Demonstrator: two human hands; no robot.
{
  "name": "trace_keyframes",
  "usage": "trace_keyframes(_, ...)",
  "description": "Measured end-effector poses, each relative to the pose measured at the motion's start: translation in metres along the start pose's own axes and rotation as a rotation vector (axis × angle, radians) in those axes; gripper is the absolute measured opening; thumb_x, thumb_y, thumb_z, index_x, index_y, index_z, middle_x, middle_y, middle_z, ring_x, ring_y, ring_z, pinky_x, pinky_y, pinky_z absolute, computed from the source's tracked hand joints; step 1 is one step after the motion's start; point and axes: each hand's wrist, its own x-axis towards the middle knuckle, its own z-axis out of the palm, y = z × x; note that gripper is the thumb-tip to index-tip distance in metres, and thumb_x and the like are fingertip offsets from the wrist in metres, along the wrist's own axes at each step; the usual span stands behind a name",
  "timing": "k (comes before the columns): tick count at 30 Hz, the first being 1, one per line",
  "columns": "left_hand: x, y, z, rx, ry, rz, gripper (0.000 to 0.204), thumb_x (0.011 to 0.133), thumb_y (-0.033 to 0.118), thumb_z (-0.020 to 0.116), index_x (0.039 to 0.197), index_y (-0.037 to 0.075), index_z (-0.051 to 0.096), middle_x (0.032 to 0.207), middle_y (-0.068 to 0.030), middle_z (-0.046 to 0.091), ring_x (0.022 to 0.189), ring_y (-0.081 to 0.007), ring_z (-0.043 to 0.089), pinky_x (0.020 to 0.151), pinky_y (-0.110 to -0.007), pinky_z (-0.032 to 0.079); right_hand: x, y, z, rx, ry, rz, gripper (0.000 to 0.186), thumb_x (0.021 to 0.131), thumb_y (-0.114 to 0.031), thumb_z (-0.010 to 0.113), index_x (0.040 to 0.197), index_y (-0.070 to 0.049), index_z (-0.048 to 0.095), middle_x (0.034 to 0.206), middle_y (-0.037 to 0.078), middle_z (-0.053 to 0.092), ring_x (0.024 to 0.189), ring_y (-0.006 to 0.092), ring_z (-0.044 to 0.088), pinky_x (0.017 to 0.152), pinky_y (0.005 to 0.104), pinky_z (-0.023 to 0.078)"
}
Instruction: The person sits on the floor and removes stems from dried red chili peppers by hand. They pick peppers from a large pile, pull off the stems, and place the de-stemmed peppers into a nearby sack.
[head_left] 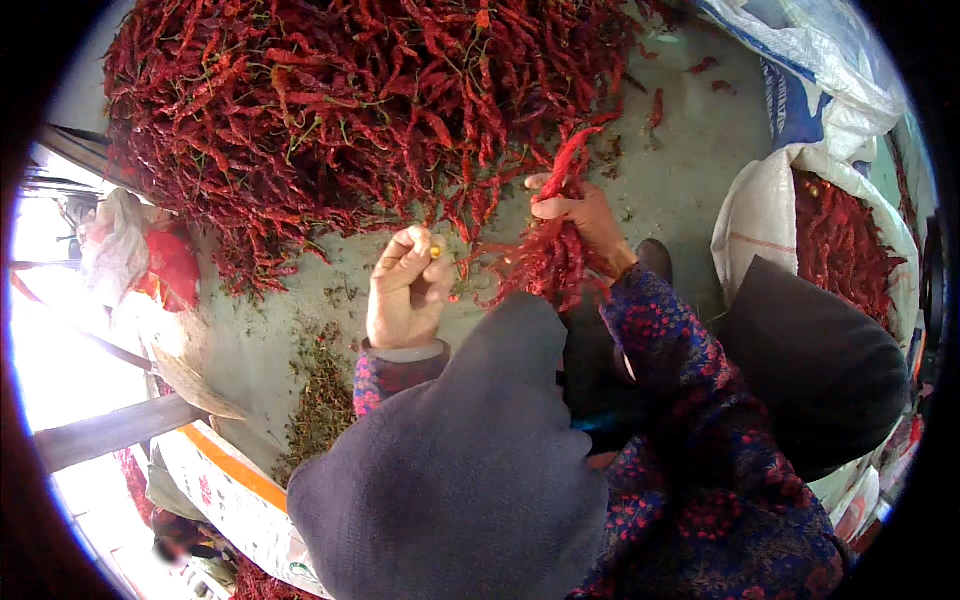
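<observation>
A big heap of dried red chili peppers [360,100] fills the ground ahead of me. My right hand [585,215] is closed around a thick bunch of red chilies [548,262] that hangs below my fist, with a few tips sticking up above it. My left hand [405,290] is curled into a fist just left of the bunch, with a small yellowish stem piece pinched at the fingertips. Both sleeves are dark with a red floral pattern, and my dark-trousered knees rise below the hands.
A white woven sack [760,215] at the right holds red chilies [840,245]. A pile of greenish stems [320,395] lies on the concrete floor [690,150] at lower left. Another white sack [225,480] lies at lower left. A person sits at far left [130,250].
</observation>
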Motion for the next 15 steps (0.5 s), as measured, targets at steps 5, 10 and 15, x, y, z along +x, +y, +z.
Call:
trace_keyframes(5, -0.009, 0.02, -0.009, 0.132, -0.007, 0.049, 0.004, 0.081, 0.003, 0.046, 0.084, 0.004, 0.049, 0.068, -0.0033, 0.047, 0.053, -0.0083, 0.039, 0.044, -0.019, 0.03, -0.005, -0.003, -0.005, 0.138, -0.12, 0.024, 0.019, 0.069, -0.006, 0.06, 0.086, -0.005, 0.054, 0.078, 0.003, 0.052, 0.066, 0.0141, 0.053, 0.06, 0.0275, 0.046)
trace_keyframes(10, -0.06, 0.052, -0.057, 1.515, 0.079, -0.307, 0.008, 0.07, 0.012, 0.057, 0.073, 0.004, 0.055, 0.062, -0.0022, 0.051, 0.049, -0.0083, 0.046, 0.04, -0.022, 0.032, -0.004, 0.006, -0.03, 0.459, -0.148, 0.048, 0.018, 0.071, -0.016, 0.064, 0.083, -0.005, 0.055, 0.078, 0.002, 0.056, 0.067, 0.011, 0.054, 0.062, 0.0239, 0.044)
trace_keyframes(15, -0.123, 0.057, -0.118, 2.309, -0.355, -0.237, 0.01, 0.071, 0.014, 0.056, 0.071, 0.004, 0.057, 0.065, -0.0066, 0.054, 0.054, -0.0163, 0.051, 0.047, -0.028, 0.038, 0.008, 0.021, -0.029, 0.65, -0.287, 0.156, 0.015, 0.075, -0.019, 0.062, 0.08, -0.008, 0.054, 0.076, 0.002, 0.056, 0.061, 0.0118, 0.053, 0.057, 0.0249, 0.045)
